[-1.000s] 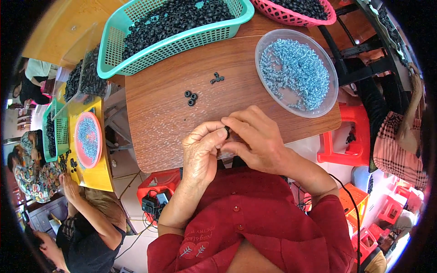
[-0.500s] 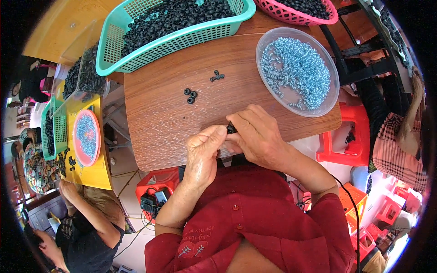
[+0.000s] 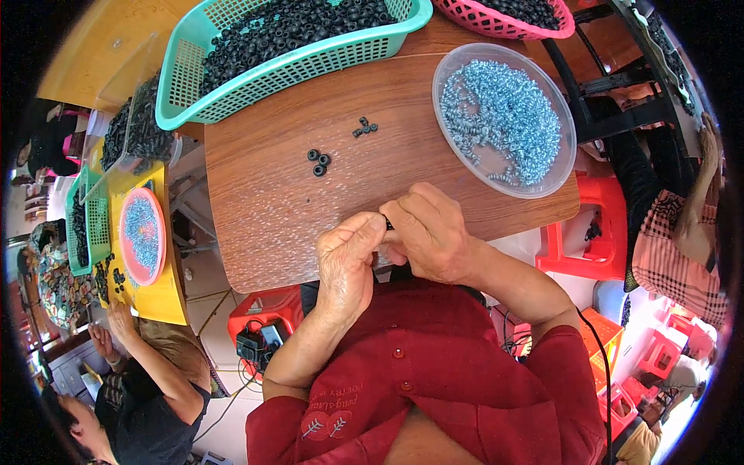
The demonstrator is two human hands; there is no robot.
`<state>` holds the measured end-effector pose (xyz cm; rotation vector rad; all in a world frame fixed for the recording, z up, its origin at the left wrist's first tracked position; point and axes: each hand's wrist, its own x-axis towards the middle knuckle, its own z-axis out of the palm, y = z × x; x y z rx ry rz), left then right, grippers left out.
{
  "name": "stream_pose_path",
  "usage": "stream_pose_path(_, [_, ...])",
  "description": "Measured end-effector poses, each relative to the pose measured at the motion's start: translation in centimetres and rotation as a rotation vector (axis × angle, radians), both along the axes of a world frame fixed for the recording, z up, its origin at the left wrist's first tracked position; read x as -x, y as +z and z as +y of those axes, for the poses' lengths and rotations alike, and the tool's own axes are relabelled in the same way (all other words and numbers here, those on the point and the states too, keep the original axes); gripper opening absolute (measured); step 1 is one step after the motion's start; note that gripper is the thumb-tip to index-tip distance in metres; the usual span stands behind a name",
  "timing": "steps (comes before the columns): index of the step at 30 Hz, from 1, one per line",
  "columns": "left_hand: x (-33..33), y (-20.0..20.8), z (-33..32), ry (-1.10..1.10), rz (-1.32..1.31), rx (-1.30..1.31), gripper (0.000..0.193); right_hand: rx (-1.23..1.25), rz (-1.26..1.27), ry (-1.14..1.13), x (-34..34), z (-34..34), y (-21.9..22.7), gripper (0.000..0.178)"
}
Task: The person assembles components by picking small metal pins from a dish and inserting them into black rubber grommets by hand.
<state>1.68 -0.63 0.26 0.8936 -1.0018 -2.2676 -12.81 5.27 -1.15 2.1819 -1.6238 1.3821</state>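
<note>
Over the near edge of the brown wooden table [image 3: 263, 209], my left hand [image 3: 345, 260] and my right hand [image 3: 430, 236] meet, both closed. Between their fingertips is a small black plastic part [image 3: 388, 223], mostly covered by the fingers. Farther out on the wood lie a few round black pieces with holes [image 3: 318, 163]. Beyond them is a cluster of smaller black pieces [image 3: 366, 128]. To the right of these, a clear round tray [image 3: 571, 155] holds a heap of small bluish metal springs [image 3: 508, 116].
A turquoise basket [image 3: 302, 71] of black pieces stands at the back, with a pink basket [image 3: 504, 27] beside it. Red stools [image 3: 585, 256] flank the table. On the left, a co-worker [image 3: 147, 411] sits at a yellow table [image 3: 164, 302] with a pink tray [image 3: 162, 248] of springs.
My right fingers have shifted slightly and cover more of the black part. The whole view has moved a little. At the left, the co-worker's hands have moved apart.
</note>
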Motion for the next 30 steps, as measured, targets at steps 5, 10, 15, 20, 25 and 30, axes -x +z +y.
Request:
stream_pose_path(5, [-0.2,-0.1,0.0,0.043,-0.044,-0.029,0.023,0.028,-0.106,-0.022,-0.1,-0.1,-0.7,0.04])
stream_pose_path(10, [0.1,0.0,0.1,0.005,-0.06,0.021,0.025,0.001,-0.156,-0.027,-0.4,-0.3,-1.1,0.034])
stream_pose_path(15, [-0.2,0.1,0.1,0.0,-0.037,-0.042,0.027,0.008,-0.009,0.002,0.0,-0.2,-0.7,0.032])
stream_pose_path(20, [0.2,-0.6,0.4,0.069,-0.034,-0.067,0.026,0.066,0.128,-0.009,0.4,-0.6,-0.8,0.032])
stream_pose_path(25, [-0.1,-1.1,-0.1,0.044,-0.068,-0.071,0.027,0.055,0.128,0.016,0.8,-0.6,-1.2,0.034])
stream_pose_path(30, [-0.4,-1.8,0.0,0.123,0.018,0.072,0.029,0.007,-0.062,0.078,0.7,-1.1,-0.7,0.044])
